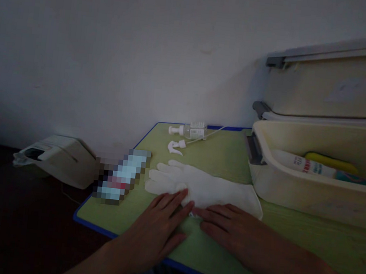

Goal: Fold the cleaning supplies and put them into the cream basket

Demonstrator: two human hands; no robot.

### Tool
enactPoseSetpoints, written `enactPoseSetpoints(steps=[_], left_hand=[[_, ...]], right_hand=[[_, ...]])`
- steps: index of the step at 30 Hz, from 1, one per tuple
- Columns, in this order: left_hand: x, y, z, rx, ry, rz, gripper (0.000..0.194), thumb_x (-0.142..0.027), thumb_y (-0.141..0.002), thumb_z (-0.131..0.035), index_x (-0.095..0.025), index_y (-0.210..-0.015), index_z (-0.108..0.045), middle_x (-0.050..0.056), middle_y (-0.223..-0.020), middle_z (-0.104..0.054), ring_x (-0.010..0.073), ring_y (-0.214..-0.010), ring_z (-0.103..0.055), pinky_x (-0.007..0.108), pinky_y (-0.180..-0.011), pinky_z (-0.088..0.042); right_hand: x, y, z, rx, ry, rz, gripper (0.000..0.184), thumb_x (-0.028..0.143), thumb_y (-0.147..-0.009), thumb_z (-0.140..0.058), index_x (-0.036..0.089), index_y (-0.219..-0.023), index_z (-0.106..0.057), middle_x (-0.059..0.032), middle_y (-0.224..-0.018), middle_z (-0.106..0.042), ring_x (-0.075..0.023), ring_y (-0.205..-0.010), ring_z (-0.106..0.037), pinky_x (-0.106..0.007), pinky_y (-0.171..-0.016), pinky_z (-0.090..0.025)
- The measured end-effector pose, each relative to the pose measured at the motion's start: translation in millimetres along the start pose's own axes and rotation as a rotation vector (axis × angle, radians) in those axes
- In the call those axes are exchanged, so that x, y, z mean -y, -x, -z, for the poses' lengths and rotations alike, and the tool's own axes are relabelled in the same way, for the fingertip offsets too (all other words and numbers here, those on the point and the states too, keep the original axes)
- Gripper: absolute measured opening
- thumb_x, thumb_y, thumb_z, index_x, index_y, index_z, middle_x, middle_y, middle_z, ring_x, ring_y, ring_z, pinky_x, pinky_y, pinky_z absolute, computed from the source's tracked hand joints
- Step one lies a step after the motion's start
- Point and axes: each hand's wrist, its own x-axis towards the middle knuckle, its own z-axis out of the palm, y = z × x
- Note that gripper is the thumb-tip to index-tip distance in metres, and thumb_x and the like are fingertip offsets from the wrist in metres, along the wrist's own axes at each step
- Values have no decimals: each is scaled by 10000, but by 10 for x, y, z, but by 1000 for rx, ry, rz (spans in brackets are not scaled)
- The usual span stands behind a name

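Observation:
A white glove (210, 185) lies flat on the green table, its fingers toward the left and its wide cuff toward the right. My left hand (162, 222) rests with outstretched fingers on the near edge of the glove, around its thumb. Beside it, my right hand (226, 224) lies flat along the near edge of the glove's cuff, fingers extended. The fingertips of both hands almost meet. Part of the glove's near side is hidden under my hands.
A clear pump bottle (195, 131) and a white spray nozzle (176, 146) lie behind the glove. The open cream box (311, 194) at right holds a white bottle (301, 162) and something yellow (330, 162). A pixelated item (123, 176) sits left. A white bin (59, 159) stands beyond the table (233, 157).

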Motion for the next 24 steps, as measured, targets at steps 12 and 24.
enactPoseSetpoints(steps=[12, 24], left_hand=[[20, -10, 2, -11, 77, 15, 479, -370, -921, -376, -280, -1381, -274, 82, -1475, -234, 235, -1334, -245, 461, -1040, -301], [16, -1, -8, -39, 63, 5, 480, -381, -929, -345, -256, -1386, -266, 89, -1466, -259, 227, -1328, -256, 455, -1036, -302]], right_hand=[[-196, 722, 245, 19, 230, -92, 450, -2, -801, -325, 163, -1151, -555, -81, -1124, -646, -189, -984, -613, -352, -807, -514], [-172, 511, 246, 16, 221, -294, 337, 57, -845, -316, 113, -1005, -607, -125, -999, -684, -205, -852, -667, -359, -724, -561]])
